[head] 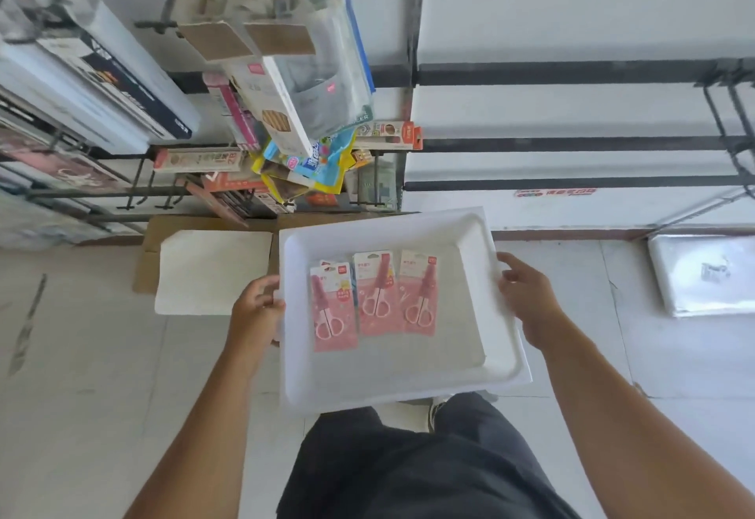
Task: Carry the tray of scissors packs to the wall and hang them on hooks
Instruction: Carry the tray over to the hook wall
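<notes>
I hold a white rectangular tray (502, 359) level in front of my body. My left hand (255, 308) grips its left rim and my right hand (529, 297) grips its right rim. Pink scissors packs lie flat side by side in the tray: one on the left (333, 310) with another partly hidden under it, one in the middle (376, 293) and one on the right (421, 293). The white slat wall (572, 109) with dark horizontal rails rises just beyond the tray. Black hooks (731, 118) stick out at the far right.
Stationery packs (302, 81) hang crowded on hooks at the upper left, beside shelves of books (94, 81). A cardboard box with a white sheet (212, 269) lies on the floor left of the tray. A clear plastic packet (706, 273) lies on the floor at right.
</notes>
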